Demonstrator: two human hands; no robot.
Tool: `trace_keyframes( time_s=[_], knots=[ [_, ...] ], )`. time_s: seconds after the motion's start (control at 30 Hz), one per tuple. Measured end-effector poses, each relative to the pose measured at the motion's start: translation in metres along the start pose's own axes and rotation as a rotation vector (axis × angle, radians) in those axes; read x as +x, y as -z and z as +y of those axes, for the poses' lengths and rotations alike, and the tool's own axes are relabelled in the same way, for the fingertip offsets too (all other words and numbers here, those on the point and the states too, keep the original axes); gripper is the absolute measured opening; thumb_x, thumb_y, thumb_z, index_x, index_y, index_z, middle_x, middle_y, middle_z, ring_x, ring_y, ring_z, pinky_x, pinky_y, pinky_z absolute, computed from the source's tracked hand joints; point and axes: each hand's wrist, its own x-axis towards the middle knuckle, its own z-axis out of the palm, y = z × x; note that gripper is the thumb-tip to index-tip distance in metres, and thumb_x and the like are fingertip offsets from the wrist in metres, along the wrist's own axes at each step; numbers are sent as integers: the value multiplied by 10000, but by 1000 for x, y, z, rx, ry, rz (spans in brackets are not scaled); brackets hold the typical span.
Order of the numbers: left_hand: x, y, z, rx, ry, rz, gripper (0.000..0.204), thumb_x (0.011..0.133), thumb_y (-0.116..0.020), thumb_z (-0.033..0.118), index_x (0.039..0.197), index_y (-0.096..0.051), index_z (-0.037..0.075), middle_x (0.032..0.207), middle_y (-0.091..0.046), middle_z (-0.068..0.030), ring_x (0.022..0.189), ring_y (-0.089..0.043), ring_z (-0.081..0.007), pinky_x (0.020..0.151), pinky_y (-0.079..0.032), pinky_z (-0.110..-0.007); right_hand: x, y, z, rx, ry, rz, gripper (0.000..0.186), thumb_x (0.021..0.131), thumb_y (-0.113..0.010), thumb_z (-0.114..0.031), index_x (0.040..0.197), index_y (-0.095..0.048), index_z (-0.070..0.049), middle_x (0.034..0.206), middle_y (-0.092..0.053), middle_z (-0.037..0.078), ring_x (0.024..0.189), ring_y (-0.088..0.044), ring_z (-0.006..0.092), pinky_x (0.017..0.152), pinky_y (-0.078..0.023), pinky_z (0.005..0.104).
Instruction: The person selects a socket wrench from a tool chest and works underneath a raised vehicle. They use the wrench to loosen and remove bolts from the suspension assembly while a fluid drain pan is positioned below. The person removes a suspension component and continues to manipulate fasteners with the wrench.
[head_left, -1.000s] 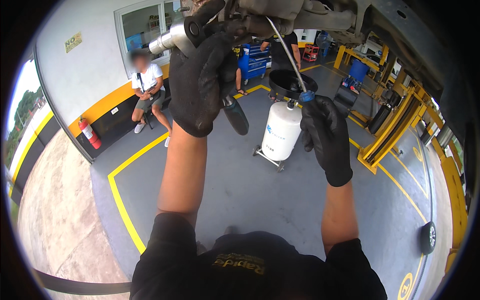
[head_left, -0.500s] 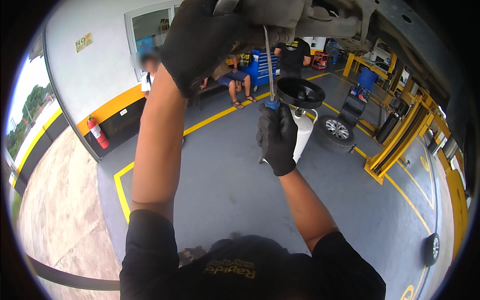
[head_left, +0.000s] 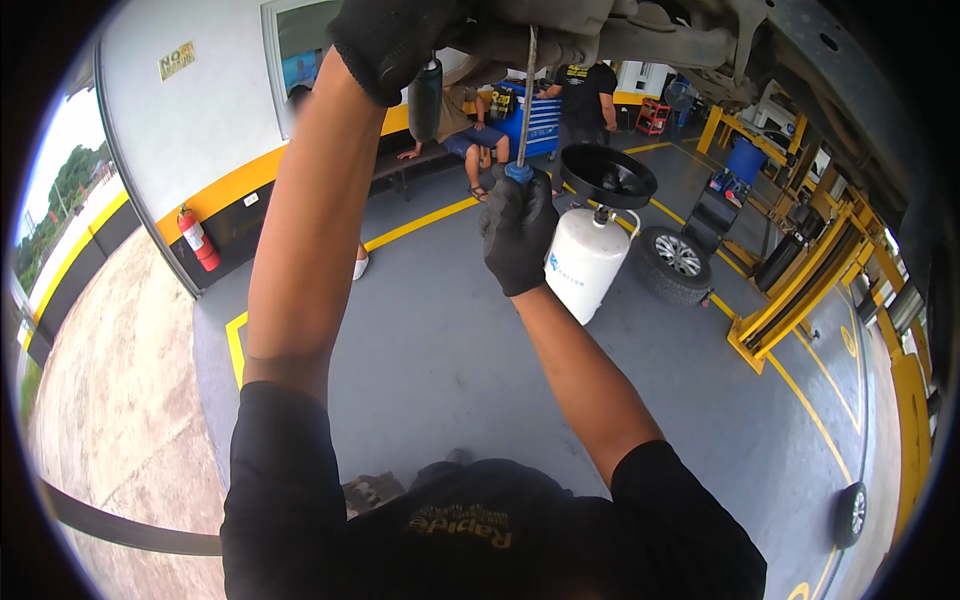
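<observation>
The screwdriver [head_left: 520, 172] stands almost upright, its long axis leaning slightly to the right toward the top. Its blue handle end is down in the right hand [head_left: 520, 235], and its metal shaft points up to the vehicle underside [head_left: 660, 45]; whether the tip touches cannot be told. The right hand is closed around the handle, in a black glove. The left hand [head_left: 395, 50], also gloved, is raised higher at the upper edge of the view, its fingers out of sight, so its grip cannot be told. A dark cylindrical handle [head_left: 425, 103] hangs just beside it, pointing down.

There is one screwdriver, one white tank [head_left: 585, 262] topped by one black round pan [head_left: 608, 175], and two wheels: a nearer wheel [head_left: 676, 256] lies spoked face up to the right of the tank, and a farther wheel [head_left: 850, 515] is near the floor's right edge. One seated person [head_left: 463, 125] and one standing person [head_left: 590, 98] are beyond, by one blue tool cabinet [head_left: 540, 125]; a third person is mostly hidden behind the left forearm.

The floor [head_left: 430, 380] is smooth grey with yellow lines, meeting pale concrete [head_left: 120, 370] along its left edge. One red fire extinguisher [head_left: 198, 240] is at the white wall [head_left: 200, 110], which has yellow and black bands. A yellow lift post [head_left: 800, 290] rises near the floor's right side.
</observation>
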Motion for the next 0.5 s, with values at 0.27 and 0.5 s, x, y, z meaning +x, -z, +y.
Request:
trace_keyframes(
  time_s=[0.27,0.5],
  knots=[
    [0,-30,0,709,-479,215,171,924,-705,147,1019,-726,7,929,-715,-83,782,-678,-165,646,-540,-308,16,-10,-18,-229,316,-40,296,1064,-587,-331,1134,-544,-47,748,-535,-23,587,-492,56,518,-407,239],
    [19,-23,46,927,-45,-86,375,942,-730,391,1080,-751,43,894,-746,-177,797,-707,-235,736,-548,-387,6,24,-107,-59,-231,-274,318,1061,-611,-352,1115,-540,-47,700,-458,-20,490,-404,62,406,-365,254]
  ],
)
